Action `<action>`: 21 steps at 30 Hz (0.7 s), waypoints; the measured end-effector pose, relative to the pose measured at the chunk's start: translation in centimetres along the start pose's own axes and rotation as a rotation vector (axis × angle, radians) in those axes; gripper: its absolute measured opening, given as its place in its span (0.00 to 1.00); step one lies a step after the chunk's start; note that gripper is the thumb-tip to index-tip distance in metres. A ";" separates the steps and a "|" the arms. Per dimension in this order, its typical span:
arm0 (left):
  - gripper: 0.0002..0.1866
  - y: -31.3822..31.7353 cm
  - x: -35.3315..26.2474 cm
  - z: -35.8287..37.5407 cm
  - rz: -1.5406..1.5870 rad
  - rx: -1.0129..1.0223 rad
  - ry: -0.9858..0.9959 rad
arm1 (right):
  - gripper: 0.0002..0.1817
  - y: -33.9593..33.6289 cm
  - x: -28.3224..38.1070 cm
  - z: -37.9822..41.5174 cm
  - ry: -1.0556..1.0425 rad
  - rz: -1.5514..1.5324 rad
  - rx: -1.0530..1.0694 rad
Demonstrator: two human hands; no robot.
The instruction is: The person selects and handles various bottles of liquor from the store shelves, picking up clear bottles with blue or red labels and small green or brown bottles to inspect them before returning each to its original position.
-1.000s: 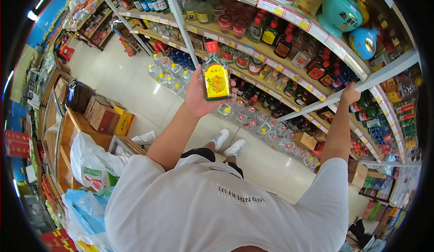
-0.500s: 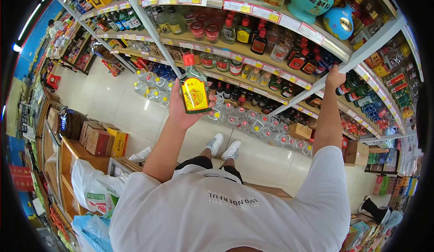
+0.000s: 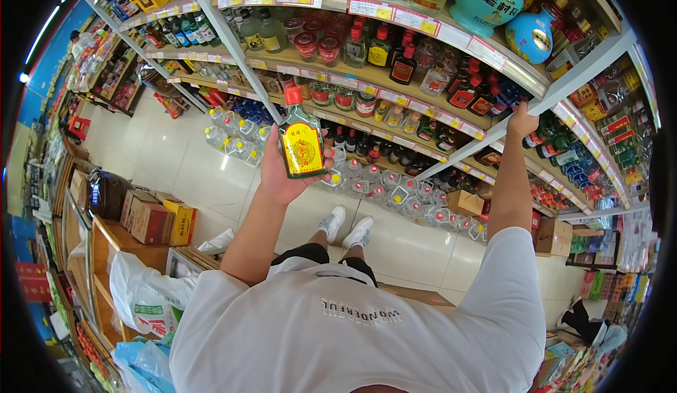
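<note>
My left hand (image 3: pixel 276 174) is closed around a flat green glass liquor bottle (image 3: pixel 302 147) with a red cap and a yellow label. The label faces up toward me, and the cap points away. Over on the right, my right hand (image 3: pixel 522 121) grips the grey upright post (image 3: pixel 486 152) of the shelf unit. Part of its fingers is hidden behind the post. Just beyond that hand stand dark bottles with red caps (image 3: pixel 484 99) on the shelf.
Liquor shelves (image 3: pixel 451 40) with price rails curve across the front. Large clear jugs (image 3: pixel 395 188) stand on the floor below them. Cardboard boxes (image 3: pixel 151 220), a dark jar (image 3: pixel 109 194) and a white plastic bag (image 3: pixel 144 291) are on the left. A person (image 3: pixel 79 44) is far off at upper left.
The bottle in my left hand has turned slightly, and glare has left its label, so the characters show more clearly. My right hand stays at the post.
</note>
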State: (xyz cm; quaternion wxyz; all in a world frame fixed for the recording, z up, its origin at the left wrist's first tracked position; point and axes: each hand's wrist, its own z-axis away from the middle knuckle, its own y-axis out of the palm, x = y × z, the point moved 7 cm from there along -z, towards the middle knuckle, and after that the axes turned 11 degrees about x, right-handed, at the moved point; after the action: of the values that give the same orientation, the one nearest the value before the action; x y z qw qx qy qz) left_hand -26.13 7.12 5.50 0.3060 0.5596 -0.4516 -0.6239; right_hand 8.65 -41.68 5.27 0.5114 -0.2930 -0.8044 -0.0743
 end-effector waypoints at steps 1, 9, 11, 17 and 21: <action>0.45 0.0 0.0 0.0 0.005 0.004 -0.002 | 0.18 0.0 -0.1 0.0 -0.004 -0.015 -0.002; 0.45 0.0 -0.2 0.3 0.006 -0.054 -0.016 | 0.18 0.0 0.0 -0.1 -0.001 0.040 0.003; 0.45 0.2 -0.3 0.4 0.005 -0.006 -0.006 | 0.18 -0.1 0.4 0.2 0.022 0.045 0.006; 0.47 -0.2 -0.3 0.4 0.013 -0.098 0.010 | 0.17 -0.1 0.4 0.1 0.014 0.045 0.000; 0.47 -0.1 -0.4 0.3 0.030 0.005 0.016 | 0.16 0.1 0.2 0.2 0.003 -0.044 0.003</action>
State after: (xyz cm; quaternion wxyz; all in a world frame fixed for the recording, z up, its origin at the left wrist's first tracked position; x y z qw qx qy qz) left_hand -26.35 7.56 5.59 0.3176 0.5586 -0.4588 -0.6137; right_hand 8.48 -41.48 5.31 0.5114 -0.2742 -0.8100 -0.0846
